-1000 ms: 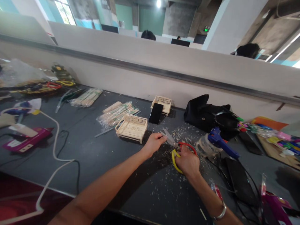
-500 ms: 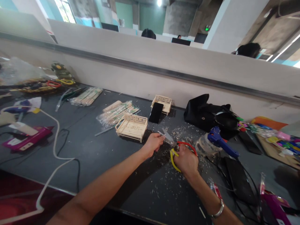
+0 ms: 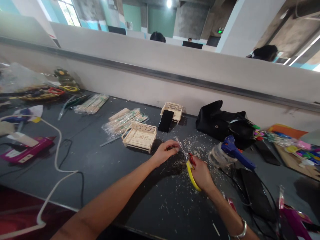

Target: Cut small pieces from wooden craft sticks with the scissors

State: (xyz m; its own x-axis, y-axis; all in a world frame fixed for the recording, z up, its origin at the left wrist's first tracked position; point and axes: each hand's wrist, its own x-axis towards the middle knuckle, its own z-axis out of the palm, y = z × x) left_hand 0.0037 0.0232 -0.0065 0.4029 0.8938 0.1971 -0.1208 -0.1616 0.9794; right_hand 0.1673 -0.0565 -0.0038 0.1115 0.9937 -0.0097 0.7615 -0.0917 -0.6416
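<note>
My right hand [image 3: 202, 173] is wrapped round scissors [image 3: 192, 176] with one yellow and one red handle. Their blades point up and to the left, seen narrow, over scattered pale clippings. At the blade tips is my left hand [image 3: 165, 152], its thumb and fingers pinched together; whatever lies between them is too small to make out. Left of that hand stands a small bench-like model made of pale sticks [image 3: 140, 137]. A similar stick model [image 3: 175, 110] sits farther back, with a black phone [image 3: 166, 121] leaning against it.
Bagged sticks [image 3: 125, 121] lie at the back left. A blue glue gun [image 3: 235, 151] rests over a clear container [image 3: 217, 155] on the right, before a black bag [image 3: 220, 121]. A magenta tool [image 3: 30, 150] and white cable [image 3: 58, 146] occupy the left. A partition [image 3: 125, 76] stands behind.
The scissors have turned and their spread blades have come together, now seen nearly edge-on. My right hand has shifted slightly down and right; my left hand has moved a little right toward the blades.
</note>
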